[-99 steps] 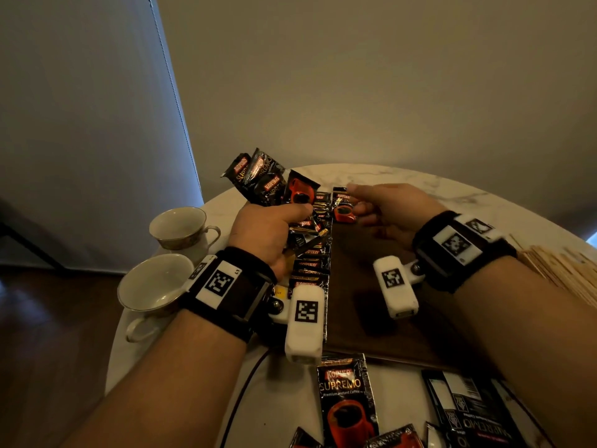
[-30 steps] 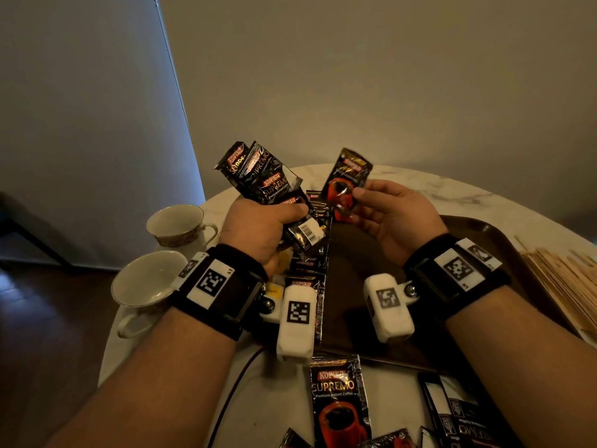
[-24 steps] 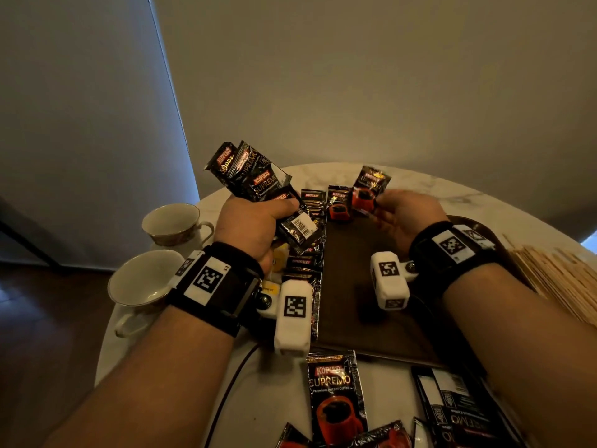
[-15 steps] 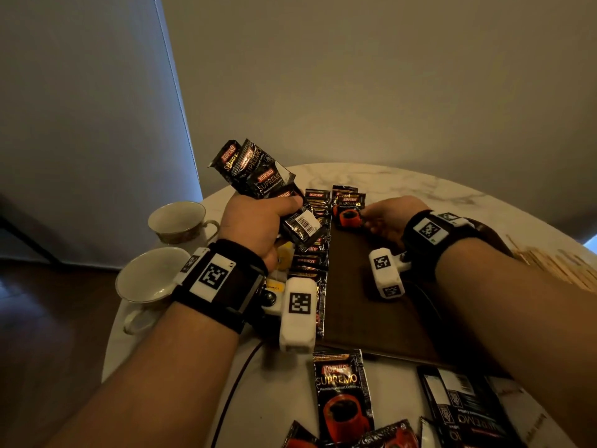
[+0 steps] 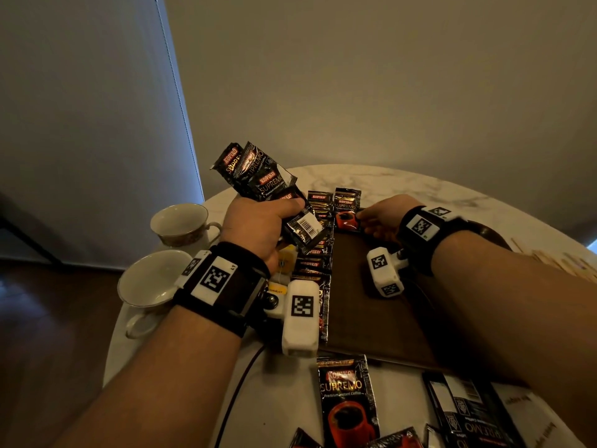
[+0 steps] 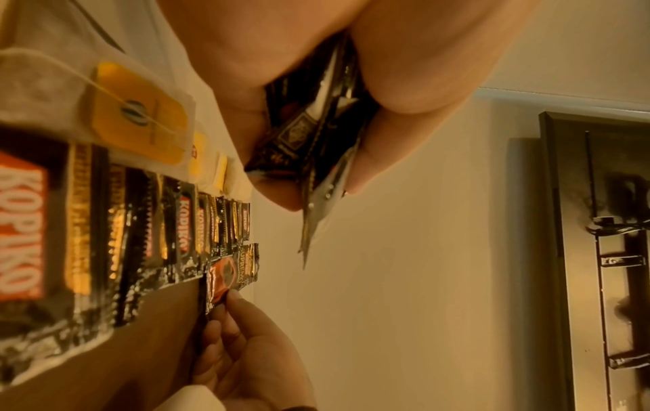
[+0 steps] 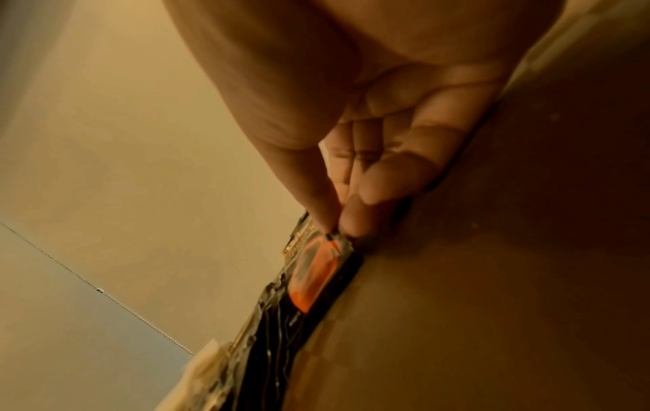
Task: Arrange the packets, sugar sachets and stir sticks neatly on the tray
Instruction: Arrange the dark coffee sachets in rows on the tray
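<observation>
My left hand grips a fanned bunch of black Kopiko coffee packets, raised above the table left of the brown tray. The left wrist view shows the bunch clamped between thumb and fingers. A row of overlapping packets lies along the tray's left edge. At the far end of that row my right hand pinches the near corner of one coffee packet lying flat. The right wrist view shows thumb and forefinger of that hand on the packet.
Two white cups stand left of the tray. Yellow-tagged tea bags lie under my left hand. Loose packets sit at the table's near edge. Wooden stir sticks lie at the far right.
My right hand carried one packet down from beside the held bunch and laid it at the tray's far end beside the row. The left hand has kept its bunch raised.
</observation>
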{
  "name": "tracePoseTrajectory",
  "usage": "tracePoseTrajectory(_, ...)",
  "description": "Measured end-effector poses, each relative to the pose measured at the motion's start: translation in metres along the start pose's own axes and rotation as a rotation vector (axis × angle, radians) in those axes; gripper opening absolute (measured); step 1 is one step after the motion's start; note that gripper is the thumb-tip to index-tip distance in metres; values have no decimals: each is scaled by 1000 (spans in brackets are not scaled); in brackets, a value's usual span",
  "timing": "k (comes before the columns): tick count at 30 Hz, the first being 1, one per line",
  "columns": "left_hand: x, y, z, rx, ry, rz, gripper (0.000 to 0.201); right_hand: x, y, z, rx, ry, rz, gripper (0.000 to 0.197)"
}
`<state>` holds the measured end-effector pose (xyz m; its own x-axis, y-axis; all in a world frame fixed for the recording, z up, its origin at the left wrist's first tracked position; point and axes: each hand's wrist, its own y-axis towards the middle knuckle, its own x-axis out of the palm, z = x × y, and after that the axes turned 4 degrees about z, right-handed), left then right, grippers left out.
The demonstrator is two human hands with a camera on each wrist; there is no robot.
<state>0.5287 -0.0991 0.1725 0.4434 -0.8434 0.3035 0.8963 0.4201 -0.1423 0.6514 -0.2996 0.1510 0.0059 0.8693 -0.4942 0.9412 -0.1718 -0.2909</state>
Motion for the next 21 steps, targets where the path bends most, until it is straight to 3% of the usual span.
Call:
tracePoseTrajectory(7, 2, 0, -2, -47, -17, 0, 32, -6, -8, 1, 50, 158, -46, 17)
tracePoseTrajectory(10, 4, -2, -4, -52, -23, 3, 34, -13, -26, -2, 0, 292, -63, 17)
tracePoseTrajectory(13, 8, -7, -5, -74, -31, -12, 33, -18, -61, -4, -77, 363, -228, 23)
tracePoseTrajectory(16, 12, -12, -6, -88, -55, -30, 34, -17, -91, 3, -139, 336, -419, 40)
tracePoseTrajectory(21, 14, -15, -8, -106, -99, -60, 30, -11, -99, 15, -233, 329, -466, 35)
